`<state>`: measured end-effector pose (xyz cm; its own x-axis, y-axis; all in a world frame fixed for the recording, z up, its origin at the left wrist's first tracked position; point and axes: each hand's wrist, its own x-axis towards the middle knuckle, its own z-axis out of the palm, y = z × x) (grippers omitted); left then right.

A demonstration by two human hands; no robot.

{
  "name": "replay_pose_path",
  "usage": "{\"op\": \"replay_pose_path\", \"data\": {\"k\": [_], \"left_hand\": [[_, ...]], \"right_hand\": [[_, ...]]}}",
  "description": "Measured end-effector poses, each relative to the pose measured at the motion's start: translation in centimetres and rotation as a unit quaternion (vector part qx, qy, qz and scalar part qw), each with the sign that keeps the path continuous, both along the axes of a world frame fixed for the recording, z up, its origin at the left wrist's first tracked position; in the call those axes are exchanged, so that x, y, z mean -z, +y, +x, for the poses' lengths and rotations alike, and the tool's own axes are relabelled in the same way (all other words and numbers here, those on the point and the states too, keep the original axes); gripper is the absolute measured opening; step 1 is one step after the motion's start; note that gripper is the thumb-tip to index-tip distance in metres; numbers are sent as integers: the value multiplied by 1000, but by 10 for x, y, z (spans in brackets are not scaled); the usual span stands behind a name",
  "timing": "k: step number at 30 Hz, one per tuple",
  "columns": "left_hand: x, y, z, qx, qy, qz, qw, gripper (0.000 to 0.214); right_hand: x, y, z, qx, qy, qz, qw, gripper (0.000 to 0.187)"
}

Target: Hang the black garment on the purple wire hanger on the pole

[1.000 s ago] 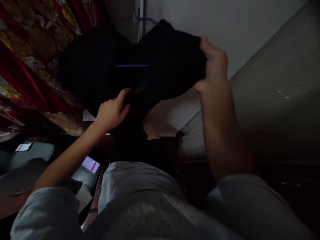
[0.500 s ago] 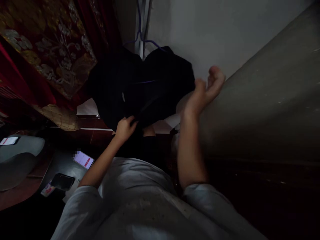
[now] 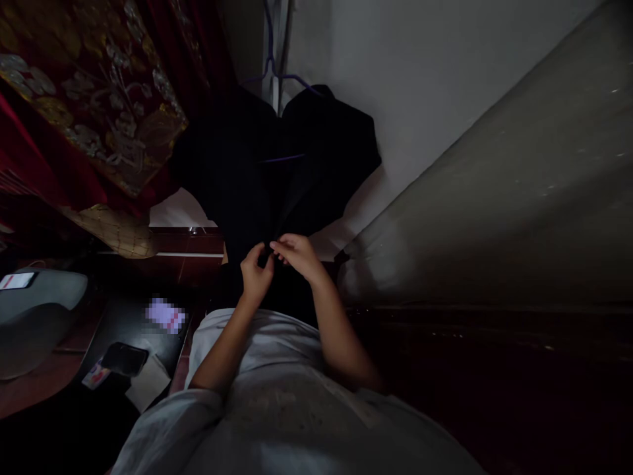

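Note:
A black open-fronted garment (image 3: 326,152) hangs on a purple hanger (image 3: 297,80) in front of me. The hanger's lower bar shows between its two front edges. At the lower front of the cloth, my left hand (image 3: 256,274) is closed in a pinch on the garment's front edge. My right hand (image 3: 299,256) pinches right beside it, thumb and finger together at the other edge, the fingertips almost touching those of the left. The exact bit of cloth between the fingers is too dark to make out.
Red embroidered cloth (image 3: 133,119) hangs at the left. A dark seat (image 3: 111,323) holds a lit phone (image 3: 165,315), a black phone (image 3: 124,359) and paper (image 3: 148,382). Another phone (image 3: 17,281) lies on a grey seat (image 3: 69,287). A large grey covered surface (image 3: 494,218) slopes along the right.
My right hand has come down and left from the garment's right side to its lower front, beside my left hand. The left hand has shifted slightly downward.

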<state>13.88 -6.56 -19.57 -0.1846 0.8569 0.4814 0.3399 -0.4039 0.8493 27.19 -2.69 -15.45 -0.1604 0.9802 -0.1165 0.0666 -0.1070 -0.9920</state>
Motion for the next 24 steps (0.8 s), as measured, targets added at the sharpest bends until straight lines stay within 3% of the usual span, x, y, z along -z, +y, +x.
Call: {"op": "replay_pose_path", "data": {"k": [11, 18, 24], "left_hand": [[-5, -1, -3, 6, 14, -17, 1000, 15], [-8, -2, -2, 24, -22, -26, 999, 11], [-8, -1, -2, 40, -39, -67, 996, 9]], "right_hand": [[3, -9, 0, -26, -30, -43, 998, 29], [9, -12, 0, -31, -23, 18, 999, 33], [11, -10, 0, -41, 13, -7, 999, 34]]}}
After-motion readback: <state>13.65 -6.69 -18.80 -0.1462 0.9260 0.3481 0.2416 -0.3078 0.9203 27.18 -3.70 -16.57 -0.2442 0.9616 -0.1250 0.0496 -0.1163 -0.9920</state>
